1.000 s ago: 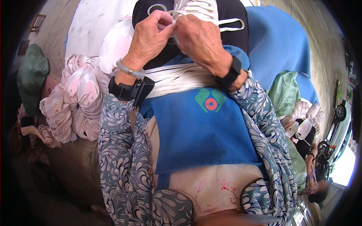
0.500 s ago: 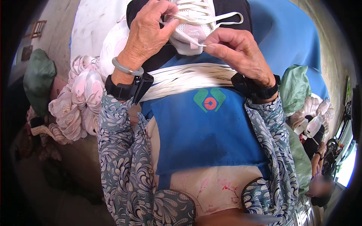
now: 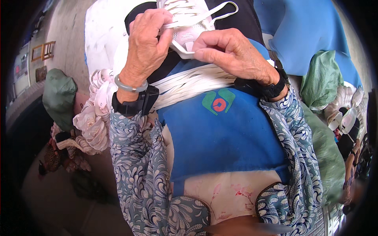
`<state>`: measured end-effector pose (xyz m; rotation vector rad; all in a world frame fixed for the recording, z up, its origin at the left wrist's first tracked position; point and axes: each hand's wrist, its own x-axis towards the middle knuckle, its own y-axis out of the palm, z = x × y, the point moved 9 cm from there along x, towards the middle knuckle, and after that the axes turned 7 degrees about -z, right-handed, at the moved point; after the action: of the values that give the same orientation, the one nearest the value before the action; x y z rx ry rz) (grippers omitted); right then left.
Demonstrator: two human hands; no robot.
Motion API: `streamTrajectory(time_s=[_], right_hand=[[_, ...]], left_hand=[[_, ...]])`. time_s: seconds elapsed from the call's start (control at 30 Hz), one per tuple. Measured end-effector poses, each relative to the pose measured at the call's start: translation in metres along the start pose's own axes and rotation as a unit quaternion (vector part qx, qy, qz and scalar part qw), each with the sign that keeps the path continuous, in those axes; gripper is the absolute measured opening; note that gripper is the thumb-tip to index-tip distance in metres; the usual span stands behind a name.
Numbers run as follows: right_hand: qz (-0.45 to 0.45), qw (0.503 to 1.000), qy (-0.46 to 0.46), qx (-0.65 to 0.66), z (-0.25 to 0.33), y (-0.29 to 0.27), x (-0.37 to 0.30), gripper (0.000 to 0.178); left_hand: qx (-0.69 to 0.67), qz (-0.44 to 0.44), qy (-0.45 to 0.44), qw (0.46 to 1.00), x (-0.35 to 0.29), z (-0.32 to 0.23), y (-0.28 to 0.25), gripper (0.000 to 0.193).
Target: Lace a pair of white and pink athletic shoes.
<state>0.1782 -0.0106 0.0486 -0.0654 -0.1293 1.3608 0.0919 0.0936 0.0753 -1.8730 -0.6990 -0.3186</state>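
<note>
A pale pink and white sneaker upper [image 3: 189,34] lies on my lap at the top of the view, its white shoelace [image 3: 220,10] threaded in a crisscross. My left hand [image 3: 149,43] is closed at the left side of the shoe, pinching the lace near the tongue. From there a strand runs to my right hand [image 3: 236,53], whose thumb and forefinger grip the lace by the near end of the shoe. A lace loop stands out to the right above my right hand. Across my lap, below both hands, stretches a bundle of loose white shoelaces [image 3: 193,84].
Stacked pale pink shoe parts [image 3: 92,128] lie to my left, beside a green sack [image 3: 59,98]. On the right are blue cloth [image 3: 311,35], a green bag [image 3: 323,76] and more shoe parts [image 3: 340,100]. A wooden chair [image 3: 43,51] stands far left. Another person's arm [image 3: 349,165] shows far right.
My right hand has come closer to my left, and the lace strand between them is shorter. The shoe sits slightly higher and further left in view; the surroundings have shifted too.
</note>
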Motion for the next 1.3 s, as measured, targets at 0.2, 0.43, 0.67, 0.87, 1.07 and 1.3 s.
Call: streamTrajectory(time_s=[0.2, 0.43, 0.67, 0.87, 1.07, 1.3], right_hand=[[0.063, 0.997, -0.01, 0.043, 0.006, 0.009, -0.002, 0.016], [0.078, 0.984, 0.059, 0.146, 0.007, 0.006, -0.007, 0.015], [0.141, 0.95, 0.153, 0.234, 0.001, 0.005, -0.014, 0.016], [-0.111, 0.994, 0.005, -0.024, 0.049, -0.04, 0.029, 0.016], [-0.148, 0.986, -0.05, -0.052, 0.013, -0.045, 0.054, 0.021], [-0.128, 0.987, -0.086, -0.053, 0.023, -0.026, 0.099, 0.021]], left_hand=[[0.0, 0.033, -0.027, 0.999, 0.003, 0.005, -0.003, 0.016], [-0.39, 0.091, -0.287, 0.87, -0.002, 0.034, 0.014, 0.014], [-0.51, 0.124, -0.337, 0.782, 0.043, 0.026, 0.026, 0.012], [-0.38, 0.181, -0.227, 0.878, 0.055, 0.083, 0.035, 0.018], [-0.36, 0.151, -0.298, 0.871, 0.071, 0.057, 0.041, 0.011], [-0.427, 0.118, -0.355, 0.823, 0.046, 0.079, 0.035, 0.015]])
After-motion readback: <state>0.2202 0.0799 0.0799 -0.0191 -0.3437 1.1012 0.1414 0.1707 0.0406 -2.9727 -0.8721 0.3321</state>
